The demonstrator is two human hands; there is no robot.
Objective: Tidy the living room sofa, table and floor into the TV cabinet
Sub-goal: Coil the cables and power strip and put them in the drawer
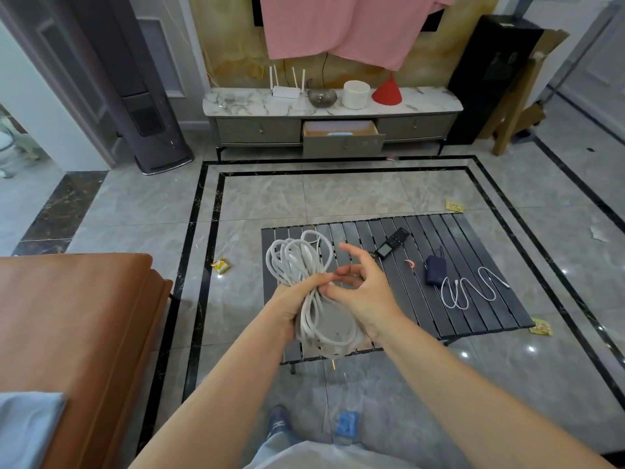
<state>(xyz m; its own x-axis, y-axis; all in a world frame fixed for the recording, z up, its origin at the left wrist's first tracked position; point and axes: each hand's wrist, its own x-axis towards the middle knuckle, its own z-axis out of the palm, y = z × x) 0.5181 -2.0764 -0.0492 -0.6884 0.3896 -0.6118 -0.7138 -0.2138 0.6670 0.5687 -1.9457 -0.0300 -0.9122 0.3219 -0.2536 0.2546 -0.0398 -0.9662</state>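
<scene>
My left hand (297, 301) grips a bundle of coiled white cable (297, 260) around its middle, held above the near left part of the black slatted table (473, 319). My right hand (363, 289) touches the bundle from the right, fingers spread, thumb and fingertips on the cable. On the table lie a black remote (392, 242), a dark blue power bank (435, 269), a thin white charging cable (468, 288) and a small pink piece (410, 263). The TV cabinet (333, 106) stands at the far wall with its middle drawer (342, 138) pulled open.
A brown leather sofa (77, 333) fills the left, with light blue cloth (28, 428) on it. Yellow wrappers (221, 265) (454, 206) (541, 326), a white scrap (598, 232) and a blue piece (347, 423) lie on the tiled floor. A router, bowl, white pot and red cone sit on the cabinet.
</scene>
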